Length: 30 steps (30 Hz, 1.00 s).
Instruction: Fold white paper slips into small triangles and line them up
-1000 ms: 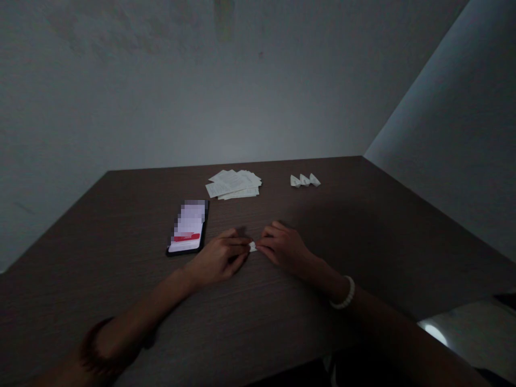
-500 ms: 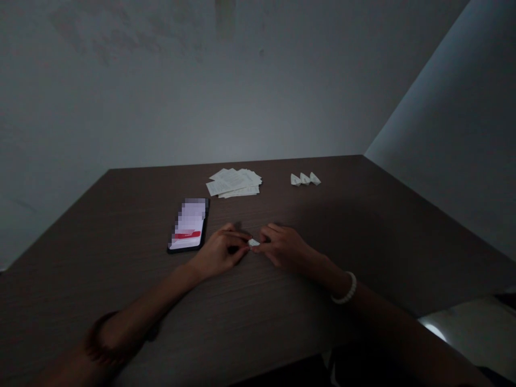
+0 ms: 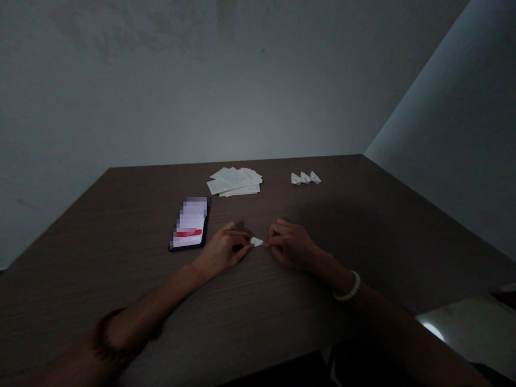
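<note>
A small white piece of folded paper [image 3: 256, 242] lies between my fingertips, low over the tabletop. My left hand [image 3: 223, 248] pinches its left end between thumb and fingers. At its right tip my right hand [image 3: 291, 243] has thumb and forefinger pressed together, with the other fingers curled in. More of the paper shows in the gap between the hands, while its ends are hidden by the fingers. Three small folded paper pieces [image 3: 305, 178] stand in a row farther back on the right, much like pointed pyramids.
A loose pile of printed paper sheets [image 3: 234, 181] lies at the back middle of the brown wooden table [image 3: 121, 215]. Left of my left hand rests a phone [image 3: 190, 223] with its screen lit. A grey wall [image 3: 226, 107] borders the table's far edge.
My right hand has shifted slightly right, away from the left one, and more of the folded paper is visible between them. The left hand keeps its pinch.
</note>
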Each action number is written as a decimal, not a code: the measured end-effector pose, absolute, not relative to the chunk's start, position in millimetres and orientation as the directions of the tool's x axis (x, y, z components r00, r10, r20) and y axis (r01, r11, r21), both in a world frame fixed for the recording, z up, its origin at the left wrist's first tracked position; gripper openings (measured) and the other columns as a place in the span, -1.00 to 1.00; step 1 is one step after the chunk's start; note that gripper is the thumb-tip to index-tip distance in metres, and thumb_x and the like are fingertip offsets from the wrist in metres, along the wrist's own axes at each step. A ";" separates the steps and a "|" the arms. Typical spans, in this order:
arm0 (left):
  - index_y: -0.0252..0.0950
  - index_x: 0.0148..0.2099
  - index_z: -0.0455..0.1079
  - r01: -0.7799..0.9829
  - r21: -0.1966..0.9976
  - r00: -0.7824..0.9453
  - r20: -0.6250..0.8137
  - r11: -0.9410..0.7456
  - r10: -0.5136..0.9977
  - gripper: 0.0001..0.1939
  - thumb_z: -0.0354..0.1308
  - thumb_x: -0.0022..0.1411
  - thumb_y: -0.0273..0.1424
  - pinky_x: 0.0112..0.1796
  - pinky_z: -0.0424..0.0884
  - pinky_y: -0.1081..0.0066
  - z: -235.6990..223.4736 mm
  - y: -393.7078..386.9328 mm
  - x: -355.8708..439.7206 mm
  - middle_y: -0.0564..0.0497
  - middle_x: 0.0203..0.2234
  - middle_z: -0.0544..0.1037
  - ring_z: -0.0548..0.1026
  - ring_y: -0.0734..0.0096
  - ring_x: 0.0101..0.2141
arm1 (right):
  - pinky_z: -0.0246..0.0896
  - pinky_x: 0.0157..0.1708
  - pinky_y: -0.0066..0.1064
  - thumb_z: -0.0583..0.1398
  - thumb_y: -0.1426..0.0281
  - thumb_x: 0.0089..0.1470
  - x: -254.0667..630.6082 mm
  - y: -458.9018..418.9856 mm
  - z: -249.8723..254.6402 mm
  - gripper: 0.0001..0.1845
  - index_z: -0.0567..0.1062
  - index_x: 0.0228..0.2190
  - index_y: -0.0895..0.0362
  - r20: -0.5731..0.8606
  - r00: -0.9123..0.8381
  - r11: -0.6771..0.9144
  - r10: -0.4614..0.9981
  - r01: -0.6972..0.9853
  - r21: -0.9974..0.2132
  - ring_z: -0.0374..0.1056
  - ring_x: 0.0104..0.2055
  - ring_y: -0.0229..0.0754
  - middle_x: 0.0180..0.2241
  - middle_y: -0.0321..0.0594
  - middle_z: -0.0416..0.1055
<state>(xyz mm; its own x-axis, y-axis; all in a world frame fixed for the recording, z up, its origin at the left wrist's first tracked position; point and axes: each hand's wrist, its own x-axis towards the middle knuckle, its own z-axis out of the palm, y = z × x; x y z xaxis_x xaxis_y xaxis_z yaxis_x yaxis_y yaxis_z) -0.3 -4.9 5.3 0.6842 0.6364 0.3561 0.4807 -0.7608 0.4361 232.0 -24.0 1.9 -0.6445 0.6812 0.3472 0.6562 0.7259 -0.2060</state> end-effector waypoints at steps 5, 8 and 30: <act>-0.30 -0.37 0.50 0.471 0.419 0.700 0.357 -0.776 0.618 -0.81 0.12 0.28 -0.44 -0.15 0.34 0.23 3.9 -4.4 -1.2 -0.02 -0.22 0.61 0.45 0.31 -0.27 | 0.03 -0.39 -0.34 0.15 0.55 0.01 233.2 -25.9 2.3 -0.78 0.56 -0.34 0.08 0.354 -0.675 0.751 0.647 0.644 -0.143 0.17 -0.28 -0.15 -0.36 -0.19 0.37; -0.31 -0.35 0.50 0.466 0.422 0.701 0.360 -0.777 0.616 -0.82 0.11 0.29 -0.44 -0.16 0.34 0.24 0.4 -3.5 -2.6 -0.04 -0.20 0.61 0.44 0.28 -0.25 | 0.03 -0.39 -0.35 0.14 0.55 0.00 232.8 -26.0 1.7 -0.79 0.55 -0.36 0.11 0.358 -0.663 0.743 0.657 0.649 -0.163 0.18 -0.27 -0.15 -0.36 -0.19 0.37; -0.31 -0.23 0.50 0.516 0.359 0.666 0.402 -0.777 0.628 -0.85 0.09 0.31 -0.46 -0.14 0.31 0.24 -2.3 2.1 -5.1 -0.06 -0.25 0.52 0.36 0.26 -0.20 | 0.19 -0.16 -0.23 0.14 0.49 0.04 228.4 -25.3 11.6 -0.80 0.44 -0.24 0.16 0.308 -0.762 0.822 0.569 0.533 -0.200 0.22 -0.15 -0.07 -0.14 -0.13 0.46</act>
<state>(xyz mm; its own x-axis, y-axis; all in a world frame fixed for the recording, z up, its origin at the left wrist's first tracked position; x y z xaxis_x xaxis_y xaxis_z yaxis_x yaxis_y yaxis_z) -5.1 2.1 -2.3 0.6659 0.6283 0.4022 0.5165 -0.7773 0.3593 228.4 -25.3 11.6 -0.7624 0.5693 0.3078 0.5329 0.8221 -0.2004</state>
